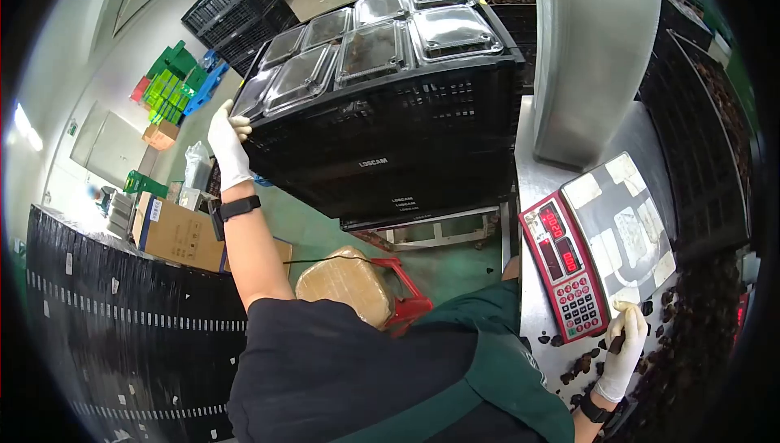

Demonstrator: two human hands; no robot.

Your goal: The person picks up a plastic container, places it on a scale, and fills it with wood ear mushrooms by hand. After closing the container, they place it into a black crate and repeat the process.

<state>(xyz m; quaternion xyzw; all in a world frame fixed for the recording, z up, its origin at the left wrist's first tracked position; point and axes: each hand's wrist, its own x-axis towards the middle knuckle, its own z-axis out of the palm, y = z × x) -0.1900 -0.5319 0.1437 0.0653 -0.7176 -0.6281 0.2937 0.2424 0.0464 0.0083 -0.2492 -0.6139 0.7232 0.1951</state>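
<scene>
My left hand [230,149], in a white glove, grips the left corner of a black plastic crate [382,138]. Several clear plastic boxes [372,51] lie in rows across the crate's top. At the lower right, my gloved right hand [626,349] is closed with a small dark brown piece [617,342] showing between its fingers. It is beside the front corner of a red digital scale [561,268], whose display is lit. Patches of light tape cover the scale's plate [621,223], and nothing lies on it.
Tall stacked clear plastic trays [593,61] stand behind the scale on a metal table [528,142]. Dark pieces [581,364] are scattered nearby. A stool [345,284] stands below the crate. Wrapped black crates [130,321] and a cardboard box [183,232] are at left.
</scene>
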